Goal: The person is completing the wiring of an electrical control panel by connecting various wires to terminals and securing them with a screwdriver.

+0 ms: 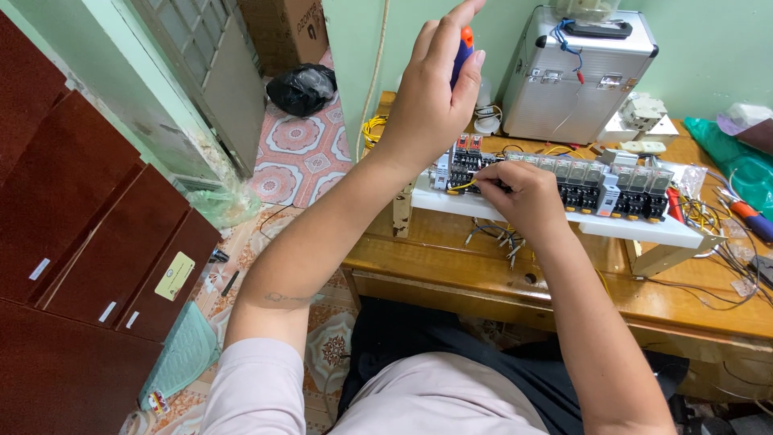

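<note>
Far to my left stand the dark red cabinets, and past them a black bag lies on the patterned floor tiles. My left hand is raised above the wooden desk, its fingers curled tight around a screwdriver with a blue and orange handle (only the top of the handle shows past my fingers). Below and to the right, my right hand rests on the white board, fingertips pinched narrow on a yellow wire at the left end of the row of relay blocks. The row runs along the board toward loose wires on the desk. Behind it stands a silver case against the green wall, and a second screwdriver lies at the desk's right edge.
</note>
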